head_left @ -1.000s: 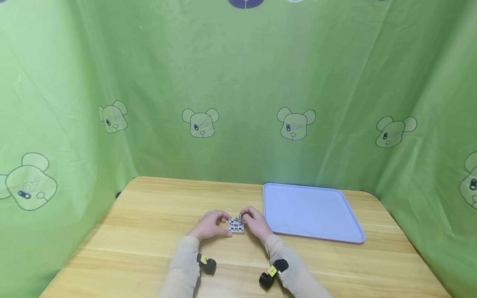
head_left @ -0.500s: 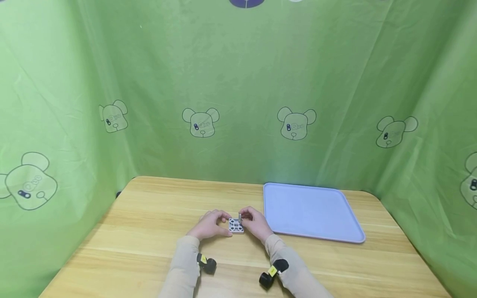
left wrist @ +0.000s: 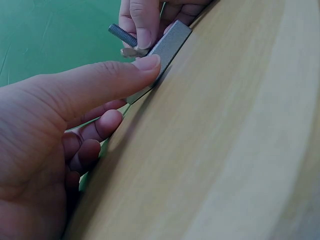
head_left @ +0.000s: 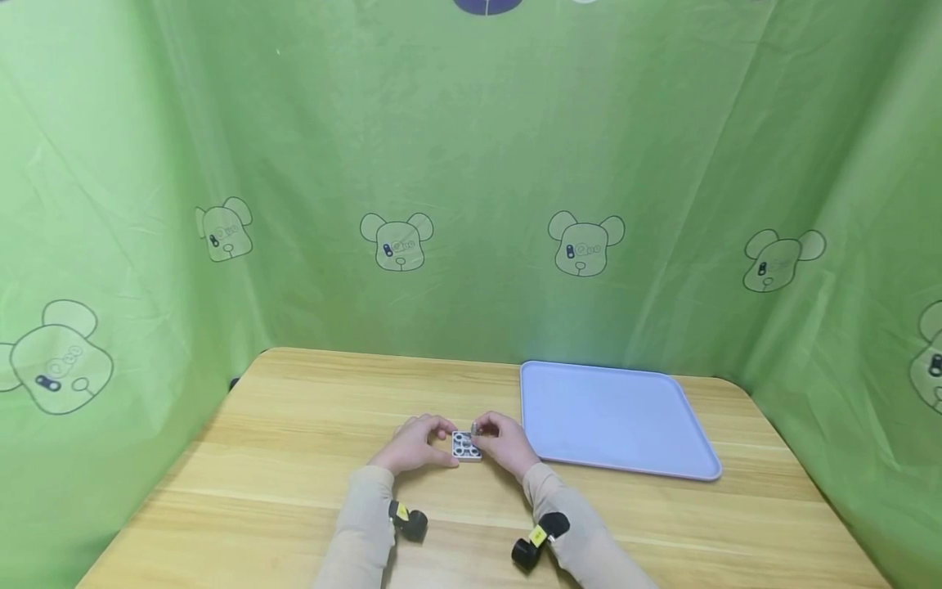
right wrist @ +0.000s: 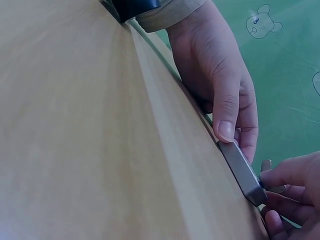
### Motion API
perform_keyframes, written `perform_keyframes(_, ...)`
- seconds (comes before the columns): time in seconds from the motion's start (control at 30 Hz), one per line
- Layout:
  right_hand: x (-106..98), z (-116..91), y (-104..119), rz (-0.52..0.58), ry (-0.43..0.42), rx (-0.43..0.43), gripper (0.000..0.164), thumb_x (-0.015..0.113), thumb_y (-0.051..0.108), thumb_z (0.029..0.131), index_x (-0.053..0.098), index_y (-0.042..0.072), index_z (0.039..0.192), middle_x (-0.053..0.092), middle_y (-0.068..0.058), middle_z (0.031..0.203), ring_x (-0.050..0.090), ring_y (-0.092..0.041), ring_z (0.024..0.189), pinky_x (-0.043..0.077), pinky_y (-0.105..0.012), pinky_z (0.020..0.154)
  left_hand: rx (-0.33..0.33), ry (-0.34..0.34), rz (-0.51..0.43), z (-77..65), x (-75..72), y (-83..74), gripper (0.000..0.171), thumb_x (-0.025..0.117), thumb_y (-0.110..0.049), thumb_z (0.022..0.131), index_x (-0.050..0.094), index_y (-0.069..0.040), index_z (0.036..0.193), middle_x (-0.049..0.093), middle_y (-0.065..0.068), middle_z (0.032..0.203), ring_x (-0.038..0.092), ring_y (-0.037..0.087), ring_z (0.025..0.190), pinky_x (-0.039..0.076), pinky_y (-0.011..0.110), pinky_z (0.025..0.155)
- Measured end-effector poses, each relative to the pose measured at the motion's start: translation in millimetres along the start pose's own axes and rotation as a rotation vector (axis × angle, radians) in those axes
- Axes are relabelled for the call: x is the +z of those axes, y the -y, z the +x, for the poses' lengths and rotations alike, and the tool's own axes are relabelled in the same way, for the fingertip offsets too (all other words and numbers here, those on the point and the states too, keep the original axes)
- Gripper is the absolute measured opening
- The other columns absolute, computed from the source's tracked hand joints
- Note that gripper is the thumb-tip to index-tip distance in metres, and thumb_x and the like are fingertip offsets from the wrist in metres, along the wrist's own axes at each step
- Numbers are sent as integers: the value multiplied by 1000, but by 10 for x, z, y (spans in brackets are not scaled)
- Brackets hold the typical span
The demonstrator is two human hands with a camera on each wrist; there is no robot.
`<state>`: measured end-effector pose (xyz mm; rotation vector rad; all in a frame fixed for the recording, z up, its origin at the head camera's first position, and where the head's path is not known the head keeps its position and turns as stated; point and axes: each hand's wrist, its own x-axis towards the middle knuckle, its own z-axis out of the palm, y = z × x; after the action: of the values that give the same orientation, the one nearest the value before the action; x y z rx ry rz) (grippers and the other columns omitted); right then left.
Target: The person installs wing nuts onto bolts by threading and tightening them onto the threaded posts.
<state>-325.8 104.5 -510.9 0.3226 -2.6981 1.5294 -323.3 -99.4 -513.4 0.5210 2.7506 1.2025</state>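
Note:
A small square metal plate (head_left: 466, 453) with several round holes lies on the table between the two hands. My left hand (head_left: 414, 447) holds it by opposite edges, the thumb on the near side, as the left wrist view shows. A threaded bolt (left wrist: 122, 35) stands up from the plate's far right part. Around the bolt's lower end sits a wing nut (left wrist: 133, 52), which my right hand (head_left: 506, 444) pinches between thumb and fingers. Part of the nut is hidden by the right fingertips.
A pale blue rectangular tray (head_left: 618, 421) lies right of the right hand, near the table's back edge. The wooden table (head_left: 316, 409) backs onto a green curtain (head_left: 486, 311). Black cameras sit on both wrists.
My right fingertips have shifted slightly around the wing nut and over the plate, covering a wing that showed earlier. The left hand and the plate stay in place.

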Motion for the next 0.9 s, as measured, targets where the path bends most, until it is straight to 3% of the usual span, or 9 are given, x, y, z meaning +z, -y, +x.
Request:
perform_keyframes(0.3,6,8,-17,-25,-9,8,13,73,11,78,64,10,88,69,-4,95,61,-17,95,48,-41,93,-1,1,1,3,-5,-4,53,85,-39,66,67,-25,113,61,-9,98,48,13,94,38,39,87)
perform_keyframes(0.67,8,18,16,36,-36,65,18,50,13,95,66,8,101,69,-10,109,60,-28,112,43,-49,102,-3,-6,15,3,4,-2,53,85,-40,65,67,-25,112,61,-10,98,48,12,95,38,41,89)
perform_keyframes(0.9,9,16,2,37,-24,45,17,49,8,95,65,6,102,69,-11,109,61,-30,112,42,-50,103,-9,-8,7,6,0,-3,52,85,-39,65,67,-26,112,61,-10,98,48,13,95,38,42,90)
